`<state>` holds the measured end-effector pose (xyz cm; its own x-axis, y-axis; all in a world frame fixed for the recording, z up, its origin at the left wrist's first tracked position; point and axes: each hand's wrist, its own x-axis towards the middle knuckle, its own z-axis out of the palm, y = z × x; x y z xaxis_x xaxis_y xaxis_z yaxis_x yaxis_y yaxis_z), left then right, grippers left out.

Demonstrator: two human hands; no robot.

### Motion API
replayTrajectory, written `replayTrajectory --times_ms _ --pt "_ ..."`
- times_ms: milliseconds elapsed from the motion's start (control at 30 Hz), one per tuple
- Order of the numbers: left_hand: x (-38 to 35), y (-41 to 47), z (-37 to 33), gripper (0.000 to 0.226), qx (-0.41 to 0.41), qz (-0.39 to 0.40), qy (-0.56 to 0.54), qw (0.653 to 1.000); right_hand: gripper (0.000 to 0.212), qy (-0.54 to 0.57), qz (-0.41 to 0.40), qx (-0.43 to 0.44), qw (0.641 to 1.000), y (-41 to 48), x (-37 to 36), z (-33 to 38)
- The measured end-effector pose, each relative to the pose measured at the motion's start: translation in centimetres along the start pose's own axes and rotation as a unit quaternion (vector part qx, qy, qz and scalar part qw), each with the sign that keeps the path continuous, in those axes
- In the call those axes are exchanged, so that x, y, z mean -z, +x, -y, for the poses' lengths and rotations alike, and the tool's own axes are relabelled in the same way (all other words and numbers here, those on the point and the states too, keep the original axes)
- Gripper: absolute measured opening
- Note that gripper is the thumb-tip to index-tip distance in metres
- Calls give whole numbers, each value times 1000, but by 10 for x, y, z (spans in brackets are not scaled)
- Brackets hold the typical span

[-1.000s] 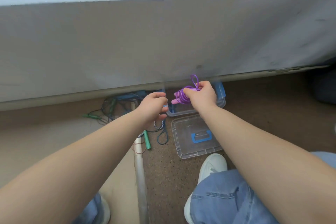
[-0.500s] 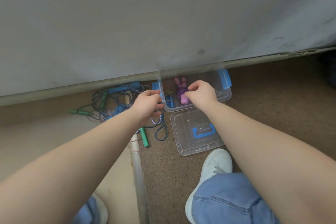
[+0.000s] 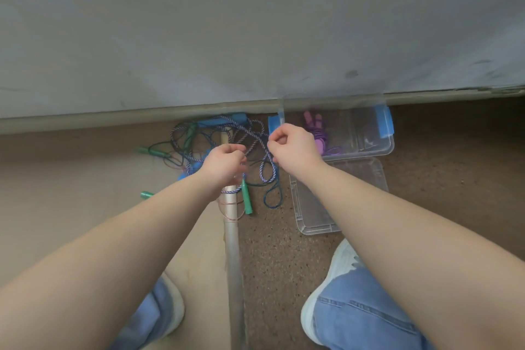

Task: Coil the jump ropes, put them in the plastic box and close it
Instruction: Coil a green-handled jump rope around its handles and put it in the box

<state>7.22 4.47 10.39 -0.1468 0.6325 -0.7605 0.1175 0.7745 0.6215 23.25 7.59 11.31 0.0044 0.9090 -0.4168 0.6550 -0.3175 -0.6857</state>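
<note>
**Both hands over the loose ropes.** The left hand (image 3: pixel 225 163) and right hand (image 3: pixel 294 148) both have their fingers curled inward. A blue-and-white twisted rope (image 3: pixel 247 133) runs against the right fingertips and just beyond the left ones. Whether either hand pinches it cannot be told. The coiled purple jump rope (image 3: pixel 322 140), with pink handles, lies just right of the right fingers, inside the clear plastic box (image 3: pixel 360 128) with blue latches. The lid (image 3: pixel 363 172) lies off the box, just right of the right wrist.

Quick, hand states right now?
Left hand: fingers curled, grip cannot be told.
Right hand: fingers curled beside the blue-white braided rope, grip cannot be told.
</note>
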Motion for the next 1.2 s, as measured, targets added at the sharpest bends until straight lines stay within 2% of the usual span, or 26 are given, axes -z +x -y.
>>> replayTrajectory --times_ms 133,367,500,600,767,833,933,1000,1067,1200 --pt "19 18 22 26 21 -24 -3 999 10 -31 65 13 997 3 -42 -2" --pt "36 47 66 21 67 -56 3 996 16 -131 158 -88 975 16 -105 -45" --pt "40 60 94 17 -6 -111 96 989 37 -182 181 -105 961 24 -128 -58" --pt "44 67 112 28 -55 -127 175 975 48 -199 191 -110 955 28 -143 -62" --pt "41 82 127 49 -103 -83 259 957 23 -251 189 -80 946 35 -153 -64" --pt "41 85 125 57 -136 -81 295 942 19 -258 199 -71 943 34 -152 -64" --pt "42 85 116 52 -164 -10 425 890 19 -232 198 -43 951 30 -146 -65" --pt "41 84 107 42 -131 39 504 853 22 -217 200 -15 955 26 -139 -65" --pt "42 80 99 34 -119 31 524 843 17 -190 194 -4 962 22 -129 -61" --pt "57 63 86 33 -145 -58 514 843 14 -124 134 -41 982 14 -106 -52"
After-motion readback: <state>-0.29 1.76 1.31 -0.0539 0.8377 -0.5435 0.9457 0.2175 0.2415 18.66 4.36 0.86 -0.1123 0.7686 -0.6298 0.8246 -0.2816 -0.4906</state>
